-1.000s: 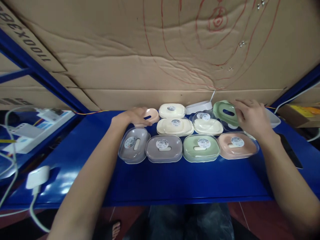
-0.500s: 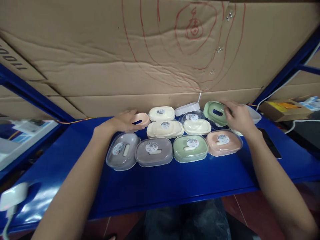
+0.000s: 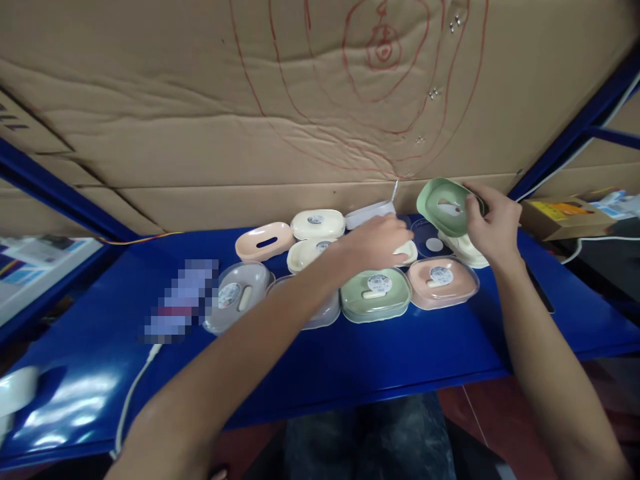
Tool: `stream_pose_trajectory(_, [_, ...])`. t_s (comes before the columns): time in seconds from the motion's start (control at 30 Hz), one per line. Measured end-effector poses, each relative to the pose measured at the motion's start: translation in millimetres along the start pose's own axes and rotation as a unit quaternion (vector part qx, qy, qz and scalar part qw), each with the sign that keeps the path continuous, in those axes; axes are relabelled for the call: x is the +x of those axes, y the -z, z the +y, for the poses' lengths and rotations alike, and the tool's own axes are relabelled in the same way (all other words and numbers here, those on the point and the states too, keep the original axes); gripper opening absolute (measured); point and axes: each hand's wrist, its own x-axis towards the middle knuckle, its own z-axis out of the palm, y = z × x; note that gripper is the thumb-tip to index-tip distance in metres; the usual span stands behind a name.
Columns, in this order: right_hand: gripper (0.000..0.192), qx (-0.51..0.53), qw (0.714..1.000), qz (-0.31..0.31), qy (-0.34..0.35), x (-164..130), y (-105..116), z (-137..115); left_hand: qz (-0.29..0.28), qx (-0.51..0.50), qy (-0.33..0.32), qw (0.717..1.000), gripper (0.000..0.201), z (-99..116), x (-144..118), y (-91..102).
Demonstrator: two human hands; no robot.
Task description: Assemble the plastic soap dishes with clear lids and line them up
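Tilting toward the camera, green tray [image 3: 447, 205] seemingly gripped by right hand [image 3: 493, 223].

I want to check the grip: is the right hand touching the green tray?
Touching. The head view shows the right hand with its fingers closed on the edge of the raised green tray.

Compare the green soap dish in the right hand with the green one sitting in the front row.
The held green dish is lifted and tilted in the right hand; the front-row green dish lies flat on the blue shelf. The front-row one has a clear lid and round sticker; the held one shows neither. Both are pale green ovals.
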Motion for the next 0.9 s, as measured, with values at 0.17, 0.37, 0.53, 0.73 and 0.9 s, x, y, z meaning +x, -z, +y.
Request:
stream_pose_trajectory(0.17, [0.042,0.0,1.0,0.023,-0.004,1.2,0.9,12.4,-0.091,0.048,0.039,0.994,0.032,13.4,63.8,-8.8])
stream_pose_trajectory(0.37, [0.045,-0.018,1.0,-0.005,-0.004,1.0,3.9,15.7,-0.166,0.068,0.072,0.981,0.057,8.6,103.1,-18.3])
stream_pose_trajectory(0.53, [0.048,-0.034,0.999,-0.04,-0.008,0.7,5.3,6.9,-0.173,0.078,0.073,0.979,0.069,11.9,112.3,-26.9])
stream_pose_trajectory(0.73, [0.042,0.013,1.0,0.01,-0.017,0.9,0.7,11.7,-0.165,0.044,0.068,0.983,0.067,0.1,105.0,-21.6])
stream_pose_trajectory(0.9, [0.041,0.061,0.996,0.072,-0.008,1.1,-2.5,16.6,-0.074,-0.093,0.064,0.991,0.071,-21.5,92.0,-11.8])
